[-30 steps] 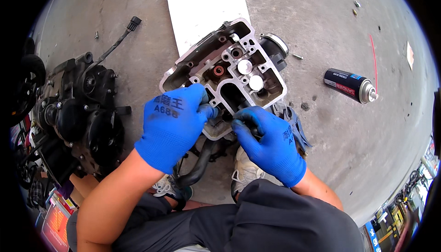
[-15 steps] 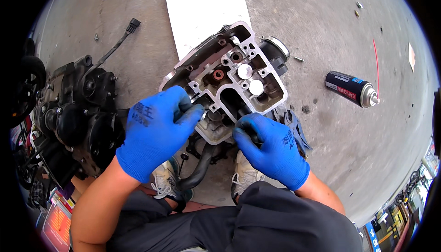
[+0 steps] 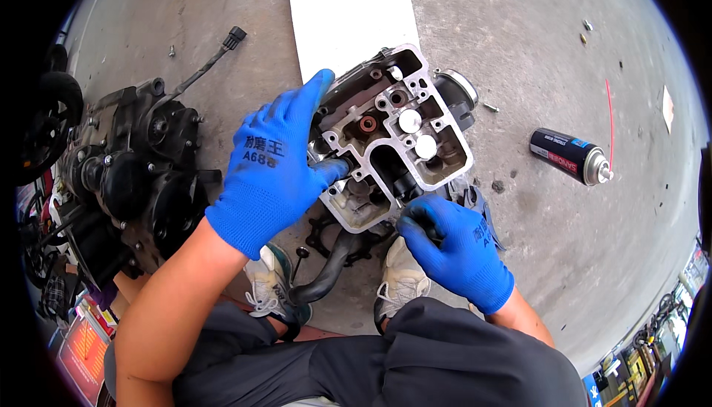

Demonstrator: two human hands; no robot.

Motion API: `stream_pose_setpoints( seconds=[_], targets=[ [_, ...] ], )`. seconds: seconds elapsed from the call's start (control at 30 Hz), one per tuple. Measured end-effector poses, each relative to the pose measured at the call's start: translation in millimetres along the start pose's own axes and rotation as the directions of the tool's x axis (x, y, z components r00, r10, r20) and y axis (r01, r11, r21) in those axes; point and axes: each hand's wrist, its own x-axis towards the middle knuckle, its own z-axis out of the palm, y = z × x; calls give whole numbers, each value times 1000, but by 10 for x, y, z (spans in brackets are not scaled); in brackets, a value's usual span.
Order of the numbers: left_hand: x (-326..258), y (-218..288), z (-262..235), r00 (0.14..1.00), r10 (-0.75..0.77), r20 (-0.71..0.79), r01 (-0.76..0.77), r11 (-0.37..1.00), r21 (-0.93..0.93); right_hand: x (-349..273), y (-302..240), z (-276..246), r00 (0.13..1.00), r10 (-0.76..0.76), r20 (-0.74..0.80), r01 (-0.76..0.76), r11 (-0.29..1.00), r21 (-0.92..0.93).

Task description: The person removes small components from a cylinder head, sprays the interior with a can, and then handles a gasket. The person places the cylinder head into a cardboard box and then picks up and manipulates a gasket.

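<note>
A silvery engine cylinder head (image 3: pixel 436 177) with open chambers sits tilted before me, above my shoes. Two bright round valve buckets (image 3: pixel 410 120) show in it, beside a reddish-brown ring-shaped seal (image 3: pixel 368 123). My left hand (image 3: pixel 278 162), in a blue glove, grips the head's left side, fingers along the outer wall and thumb over the inner edge. At the head's near right corner is my right hand (image 3: pixel 456 247), also gloved, with fingers curled together. Whatever they may hold is hidden.
A black engine block (image 3: pixel 130 184) with a cable stands on the left. A spray can (image 3: pixel 571 156) lies at right near a thin red straw (image 3: pixel 610 121). Pliers (image 3: pixel 486 214), a valve (image 3: pixel 300 258) and a curved pipe (image 3: pixel 326 273) lie close by. A white board (image 3: pixel 352 14) is behind.
My left hand has opened from a pinch and spread along the head's left side. My right hand stays curled near the near right corner. The whole view has shifted slightly.
</note>
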Motion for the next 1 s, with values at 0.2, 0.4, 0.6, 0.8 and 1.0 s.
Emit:
stream_pose_setpoints(
  seconds=[0.2, 0.4, 0.6, 0.8, 1.0],
  targets=[
    [72, 129, 66, 997, -79, 13, 80, 997, -19, 68, 19, -55, 999, 38, 9, -38, 999, 5],
    [152, 30, 104, 996, 0, 88, 21, 972, -235, -51, 346, -360, 997, 54, -57, -67, 969, -240],
    [270, 396, 89, 997, 78, -24, -78, 997, -13, -124, 904, -705, 972, 17, -235, -139, 844, -518],
    [648, 789, 148, 996, -85, -22, 87, 983, 163, 463, 172, -872, 949, 156, -275, -151, 988, 42],
    [708, 736, 119, 989, -149, 21, 141, 964, 227, 932, -75, -962, 897, 425, 120, -424, 905, -35]
  ],
)
